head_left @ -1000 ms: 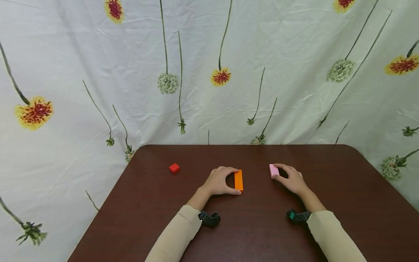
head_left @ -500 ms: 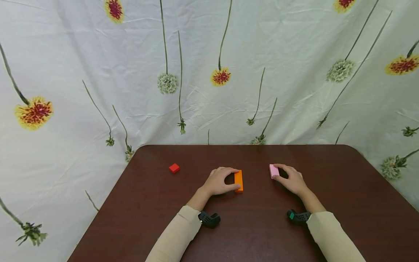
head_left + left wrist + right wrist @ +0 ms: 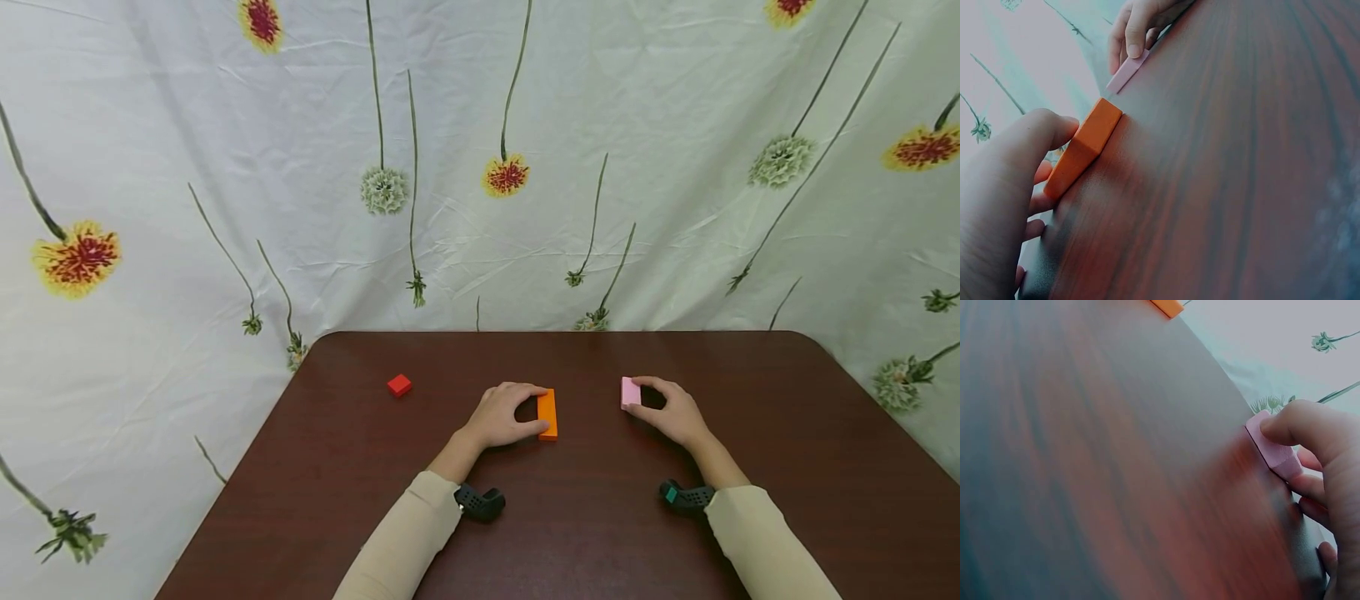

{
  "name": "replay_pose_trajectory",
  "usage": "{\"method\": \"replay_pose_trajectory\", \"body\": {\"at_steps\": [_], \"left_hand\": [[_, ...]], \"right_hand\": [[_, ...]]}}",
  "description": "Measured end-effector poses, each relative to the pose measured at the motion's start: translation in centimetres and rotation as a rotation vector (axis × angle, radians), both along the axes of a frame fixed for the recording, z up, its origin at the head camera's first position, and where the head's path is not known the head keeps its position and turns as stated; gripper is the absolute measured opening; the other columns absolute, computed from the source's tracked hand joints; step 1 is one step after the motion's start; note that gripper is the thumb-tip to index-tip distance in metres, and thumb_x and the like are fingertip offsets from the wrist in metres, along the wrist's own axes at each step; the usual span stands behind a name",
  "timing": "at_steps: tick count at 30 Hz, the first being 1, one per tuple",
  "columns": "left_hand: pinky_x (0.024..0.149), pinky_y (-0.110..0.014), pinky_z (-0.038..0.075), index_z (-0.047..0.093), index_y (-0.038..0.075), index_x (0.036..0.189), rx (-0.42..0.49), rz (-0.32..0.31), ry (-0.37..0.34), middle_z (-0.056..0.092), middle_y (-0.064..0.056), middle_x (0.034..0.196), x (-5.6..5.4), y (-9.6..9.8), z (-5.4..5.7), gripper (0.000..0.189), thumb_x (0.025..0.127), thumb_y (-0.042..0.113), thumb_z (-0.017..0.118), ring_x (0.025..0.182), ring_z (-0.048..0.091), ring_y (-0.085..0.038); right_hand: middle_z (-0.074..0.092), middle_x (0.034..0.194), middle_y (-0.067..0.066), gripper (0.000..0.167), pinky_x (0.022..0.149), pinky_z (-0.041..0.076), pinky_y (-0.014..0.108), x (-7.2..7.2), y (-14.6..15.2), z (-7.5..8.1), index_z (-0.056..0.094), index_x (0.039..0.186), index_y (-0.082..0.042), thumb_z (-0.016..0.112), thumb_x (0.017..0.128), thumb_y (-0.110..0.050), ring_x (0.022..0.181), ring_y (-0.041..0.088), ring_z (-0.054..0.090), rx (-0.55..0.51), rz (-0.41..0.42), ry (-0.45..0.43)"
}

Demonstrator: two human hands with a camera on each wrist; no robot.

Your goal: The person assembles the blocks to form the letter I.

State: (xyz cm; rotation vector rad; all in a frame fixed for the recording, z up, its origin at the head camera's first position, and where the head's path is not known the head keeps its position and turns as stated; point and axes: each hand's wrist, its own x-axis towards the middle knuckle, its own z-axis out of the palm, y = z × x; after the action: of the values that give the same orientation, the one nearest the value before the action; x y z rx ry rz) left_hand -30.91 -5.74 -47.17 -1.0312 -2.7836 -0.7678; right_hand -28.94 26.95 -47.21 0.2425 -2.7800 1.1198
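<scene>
Tabletop workspace, home or studio unclear — white flower-printed cloth (image 3: 465, 108) hangs wrinkled beyond the gripping left hand (image 3: 495, 415) and right hand (image 3: 678, 416). Under both grips, a dark wood-grained table (image 3: 585, 517) — far corners rounded.

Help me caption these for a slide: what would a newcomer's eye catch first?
Probably the orange block in the left hand, bright against the dark table. Next, the pink block in the right hand, farther right. Then the red block, alone at left, and the flowered cloth behind the table.

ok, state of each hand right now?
Left hand: pinching the orange block.
Right hand: pinching the pink block.
</scene>
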Motion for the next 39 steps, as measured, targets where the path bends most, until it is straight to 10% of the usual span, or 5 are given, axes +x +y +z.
{"method": "replay_pose_trajectory", "body": {"at_steps": [39], "left_hand": [[0.107, -0.052, 0.03, 0.054, 0.022, 0.14, -0.003, 0.003, 0.002, 0.054, 0.001, 0.139, 0.0, 0.0, -0.2, 0.057, 0.091, 0.049, 0.062, 0.128, 0.045, -0.024]], "right_hand": [[0.05, 0.137, 0.022, 0.059, 0.098, 0.034, 0.065, 1.5, -1.3, 2.3, 0.059, 0.133, -0.008, 0.077, 0.084, -0.036, 0.127, 0.042, 0.041, -0.116, 0.024, 0.02]]}}
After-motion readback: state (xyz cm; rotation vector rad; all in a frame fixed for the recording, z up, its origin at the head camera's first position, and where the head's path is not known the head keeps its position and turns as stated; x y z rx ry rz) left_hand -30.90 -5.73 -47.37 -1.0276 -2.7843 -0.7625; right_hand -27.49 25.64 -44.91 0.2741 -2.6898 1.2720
